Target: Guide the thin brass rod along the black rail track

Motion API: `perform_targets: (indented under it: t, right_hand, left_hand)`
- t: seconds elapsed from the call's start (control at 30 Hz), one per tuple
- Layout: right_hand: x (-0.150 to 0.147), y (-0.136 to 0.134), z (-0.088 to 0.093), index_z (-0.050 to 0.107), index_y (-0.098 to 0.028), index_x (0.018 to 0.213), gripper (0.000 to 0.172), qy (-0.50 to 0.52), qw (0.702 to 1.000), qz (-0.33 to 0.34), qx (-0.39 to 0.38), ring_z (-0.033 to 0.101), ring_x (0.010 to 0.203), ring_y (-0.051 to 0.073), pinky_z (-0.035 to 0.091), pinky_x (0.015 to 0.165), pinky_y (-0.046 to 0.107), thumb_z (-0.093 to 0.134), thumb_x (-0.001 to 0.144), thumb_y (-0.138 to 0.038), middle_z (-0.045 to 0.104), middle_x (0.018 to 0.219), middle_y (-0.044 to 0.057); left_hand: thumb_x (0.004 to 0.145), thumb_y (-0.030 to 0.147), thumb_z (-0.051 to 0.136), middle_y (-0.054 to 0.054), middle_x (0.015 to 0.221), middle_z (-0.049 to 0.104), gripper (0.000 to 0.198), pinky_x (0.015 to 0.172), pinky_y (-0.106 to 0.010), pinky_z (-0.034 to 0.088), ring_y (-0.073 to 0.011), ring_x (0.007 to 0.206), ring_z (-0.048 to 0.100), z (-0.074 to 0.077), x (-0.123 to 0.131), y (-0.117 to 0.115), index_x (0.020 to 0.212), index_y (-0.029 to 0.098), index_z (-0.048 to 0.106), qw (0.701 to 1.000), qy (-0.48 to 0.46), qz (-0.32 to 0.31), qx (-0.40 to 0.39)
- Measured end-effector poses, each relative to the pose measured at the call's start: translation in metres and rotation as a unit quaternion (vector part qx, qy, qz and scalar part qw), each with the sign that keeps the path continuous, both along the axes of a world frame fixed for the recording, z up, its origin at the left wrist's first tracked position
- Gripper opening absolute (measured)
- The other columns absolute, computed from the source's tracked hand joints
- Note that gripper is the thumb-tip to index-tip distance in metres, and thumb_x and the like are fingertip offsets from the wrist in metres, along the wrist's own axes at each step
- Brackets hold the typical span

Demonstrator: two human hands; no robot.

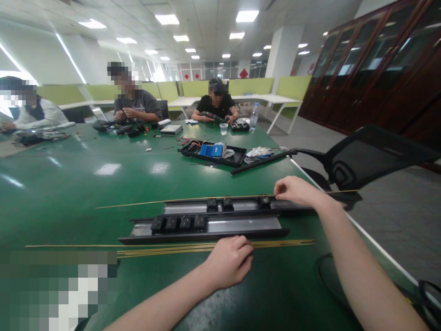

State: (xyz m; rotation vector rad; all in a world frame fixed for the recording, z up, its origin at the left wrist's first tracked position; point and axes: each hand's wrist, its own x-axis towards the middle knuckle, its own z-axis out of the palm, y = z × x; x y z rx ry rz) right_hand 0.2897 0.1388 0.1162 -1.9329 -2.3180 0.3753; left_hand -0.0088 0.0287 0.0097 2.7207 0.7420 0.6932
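This is an open-plan office, with assembly work spread over one large green table (pixel 86 179). Rows of ceiling lights (pixel 247 16) run back over white desks (pixel 257 98) divided by yellow-green partitions (pixel 250 86). A square column (pixel 283 55), dark wooden cabinets (pixel 374 59) with glazed doors, and a black mesh chair (pixel 375 156) also belong to an office. The table itself looks more like a workshop: black-edged rails (pixel 244 224), thin brass-coloured rods (pixel 282 243) and a black tray (pixel 239 156) of small items lie there, and co-workers (pixel 215 103) sit around its far side handling dark objects.
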Motion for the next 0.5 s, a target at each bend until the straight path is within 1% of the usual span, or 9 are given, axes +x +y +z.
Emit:
perform_targets:
  t: [0.5]
  right_hand:
    - [0.0012, 0.0003, 0.0010, 0.076, -0.023, 0.079, 0.016, 0.031, 0.999, 0.013, -0.019, 0.068, 0.077, 0.018, 0.050, 0.073, 0.027, 0.064, 0.072, -0.032, 0.077, 0.085, 0.003]
  left_hand:
    - [0.095, 0.021, 0.051, -0.008, 0.102, 0.066, 0.020, 0.080, -0.033, 0.058, -0.0210, 0.090, 0.067, 0.0011, -0.0005, -0.0005, 0.108, 0.017, 0.065, 1.000, -0.001, 0.000, -0.004]
